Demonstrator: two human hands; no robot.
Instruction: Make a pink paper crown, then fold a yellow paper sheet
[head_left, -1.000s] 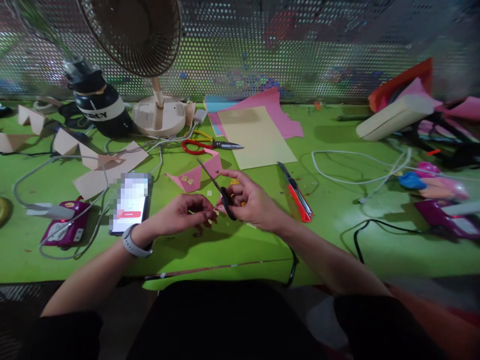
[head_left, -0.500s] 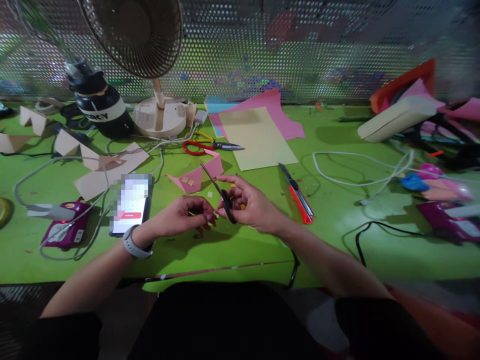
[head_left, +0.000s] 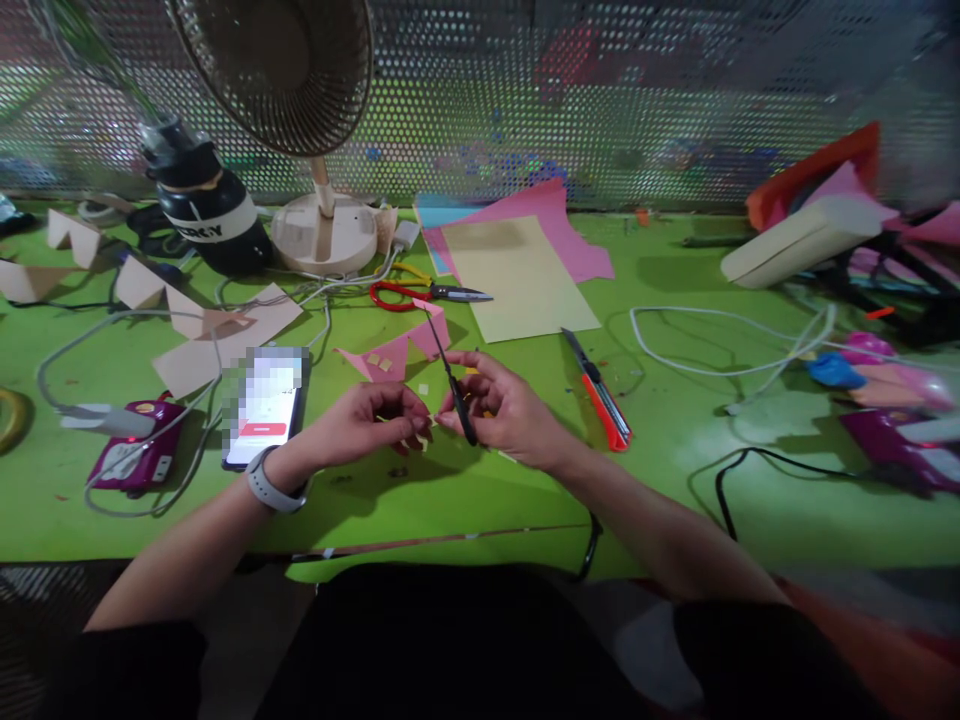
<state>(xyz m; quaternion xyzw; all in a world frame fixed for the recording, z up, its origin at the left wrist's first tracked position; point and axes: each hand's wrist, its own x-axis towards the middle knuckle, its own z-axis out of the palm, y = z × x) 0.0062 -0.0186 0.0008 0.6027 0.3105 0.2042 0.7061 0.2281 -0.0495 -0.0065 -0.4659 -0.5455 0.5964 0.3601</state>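
Short black sleeves (head_left: 135,670), black clothing (head_left: 435,650) between; pale strap (head_left: 270,487) round left wrist (head_left: 295,466).

Craft workspace — slim black-handled scissors (head_left: 460,402), rectangular yellow paper sheet (head_left: 525,290) on flat green table (head_left: 487,500); perforated metal screen (head_left: 465,110) along far edge.

Dark bottle (head_left: 214,245): "ERGY" on pale band (head_left: 238,220). Phone screen (head_left: 264,405) text illegible.

Black-handled scissors (head_left: 463,411) (table (head_left: 667,430) bright green)
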